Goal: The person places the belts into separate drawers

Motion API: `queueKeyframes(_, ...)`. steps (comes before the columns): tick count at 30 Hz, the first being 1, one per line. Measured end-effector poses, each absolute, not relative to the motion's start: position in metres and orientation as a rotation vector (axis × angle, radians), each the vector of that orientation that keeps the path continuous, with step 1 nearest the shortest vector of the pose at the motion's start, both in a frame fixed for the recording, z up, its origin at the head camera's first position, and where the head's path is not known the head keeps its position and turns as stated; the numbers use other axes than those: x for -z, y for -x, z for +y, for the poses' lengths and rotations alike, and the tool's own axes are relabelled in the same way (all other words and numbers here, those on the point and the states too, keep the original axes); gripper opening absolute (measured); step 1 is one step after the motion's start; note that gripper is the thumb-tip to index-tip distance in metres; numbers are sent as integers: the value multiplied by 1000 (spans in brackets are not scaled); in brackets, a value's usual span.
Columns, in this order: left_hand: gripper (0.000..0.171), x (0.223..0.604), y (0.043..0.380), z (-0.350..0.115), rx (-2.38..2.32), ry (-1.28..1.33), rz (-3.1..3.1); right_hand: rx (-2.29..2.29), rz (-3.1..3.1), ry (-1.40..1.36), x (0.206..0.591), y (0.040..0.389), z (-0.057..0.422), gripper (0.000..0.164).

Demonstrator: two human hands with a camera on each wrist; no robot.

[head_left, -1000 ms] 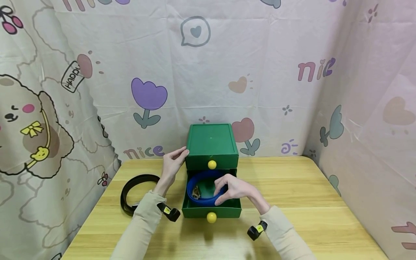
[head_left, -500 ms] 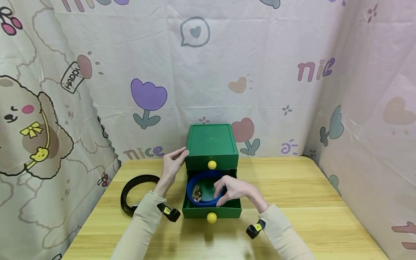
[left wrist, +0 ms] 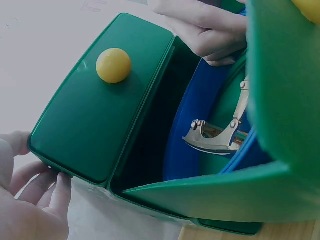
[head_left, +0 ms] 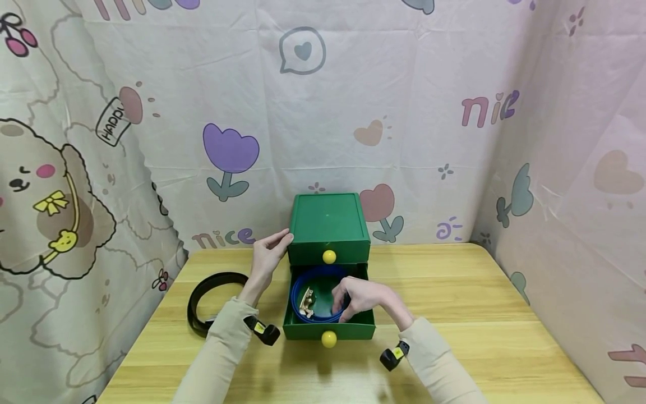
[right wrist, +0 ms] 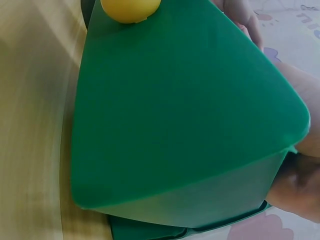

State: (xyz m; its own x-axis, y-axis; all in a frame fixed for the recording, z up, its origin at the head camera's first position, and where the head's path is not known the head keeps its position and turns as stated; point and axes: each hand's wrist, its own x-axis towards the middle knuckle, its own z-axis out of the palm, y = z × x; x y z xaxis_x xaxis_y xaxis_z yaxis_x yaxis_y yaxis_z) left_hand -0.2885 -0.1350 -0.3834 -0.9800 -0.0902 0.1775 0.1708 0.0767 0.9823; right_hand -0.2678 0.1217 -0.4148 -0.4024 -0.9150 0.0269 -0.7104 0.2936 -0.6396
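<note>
A blue belt (head_left: 298, 306), coiled into a ring, lies in the pulled-out lower drawer (head_left: 303, 332) of a green cabinet (head_left: 329, 219). Its metal buckle (left wrist: 232, 127) is at the coil's left in the head view. My right hand (head_left: 360, 294) reaches into the drawer and pinches the coil's right side between thumb and bent fingers; in the right wrist view the drawer front hides the belt. With extended fingers, my left hand (head_left: 267, 258) touches the cabinet's upper left side near the front corner.
Left of the cabinet, a dark belt (head_left: 194, 306) lies coiled on the wooden table (head_left: 434, 314), partly behind my left forearm. Yellow knobs (head_left: 329, 339) stick out from both drawer fronts. A printed cloth (head_left: 313, 112) hangs behind and at both sides.
My right hand has sunk slightly deeper into the drawer and the blue coil has settled lower, its buckle tipping into clearer view. The left hand stays in place.
</note>
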Motion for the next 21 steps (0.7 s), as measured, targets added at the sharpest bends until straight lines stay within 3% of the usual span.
queueKeyframes(21,38,383,288,-135,2052,98,-2134,764,2220,1316,412,264,118,14)
